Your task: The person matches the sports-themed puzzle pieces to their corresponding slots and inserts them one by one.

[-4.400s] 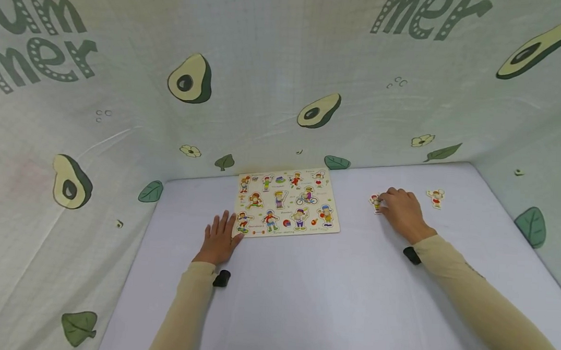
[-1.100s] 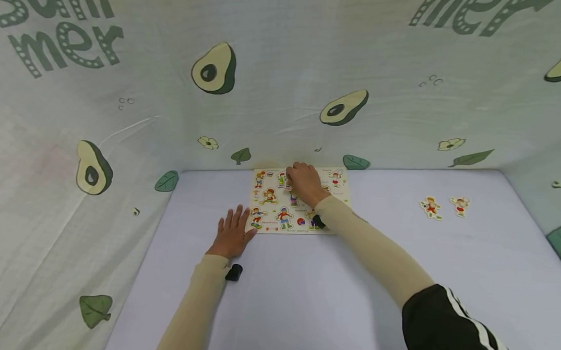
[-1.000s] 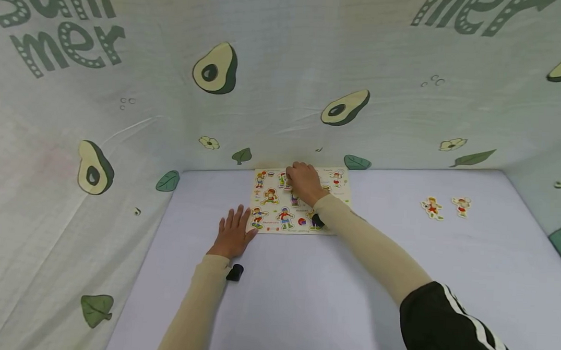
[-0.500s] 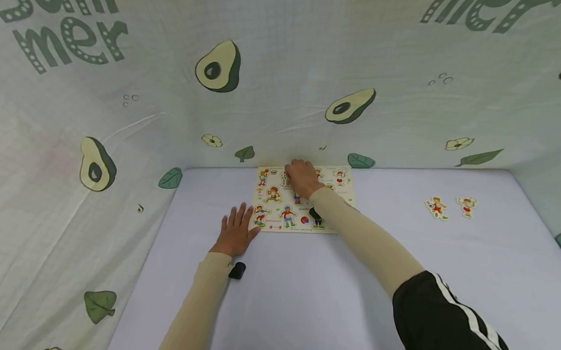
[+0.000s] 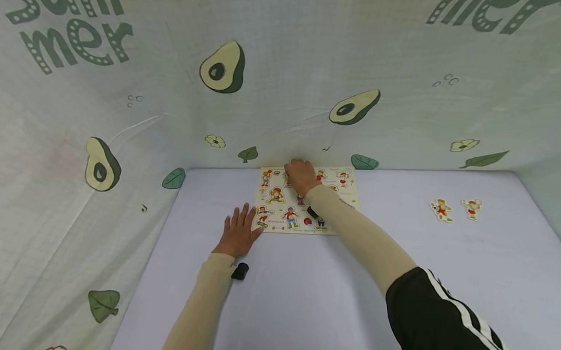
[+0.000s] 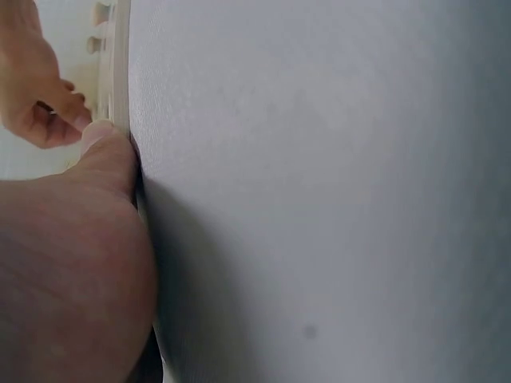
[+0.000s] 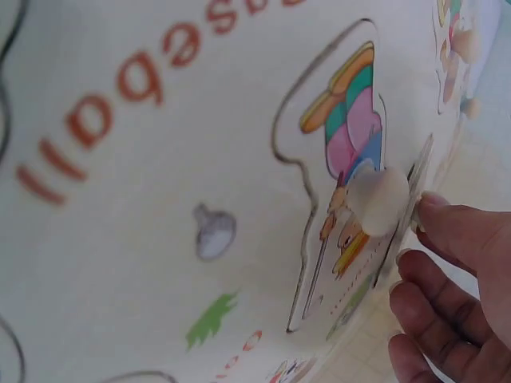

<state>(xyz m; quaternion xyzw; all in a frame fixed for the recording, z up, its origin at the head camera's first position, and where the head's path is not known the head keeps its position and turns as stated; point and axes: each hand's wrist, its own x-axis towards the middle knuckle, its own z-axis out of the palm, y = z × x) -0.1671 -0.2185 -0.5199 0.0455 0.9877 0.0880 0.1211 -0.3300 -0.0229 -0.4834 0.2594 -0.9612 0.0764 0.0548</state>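
Observation:
A cream puzzle board (image 5: 281, 197) with printed children lies at the table's back edge. The left hand (image 5: 237, 235) rests flat with spread fingers at its lower left corner; in the left wrist view its thumb (image 6: 108, 155) touches the board's edge. Over the top row is the right hand (image 5: 302, 177), fingers curled. In the right wrist view, its thumb (image 7: 459, 227) and fingertips pinch a thin puzzle piece (image 7: 406, 211) seen edge-on, beside the knobbed baseball piece (image 7: 351, 128). The pinched piece's picture is hidden. Two loose pieces, a soccer player (image 5: 441, 209) and a racket player (image 5: 472, 208), lie at right.
The board lies on a white table (image 5: 298, 296). Behind it hangs a pale cloth (image 5: 285, 65) printed with avocados and leaves, which also covers both sides. The right forearm (image 5: 359, 241) crosses over the board's lower right part.
Since the oldest frame the right hand has gone from the loose pieces on the right to the board's top row. Lately it has shifted only slightly; the left hand stays at the corner.

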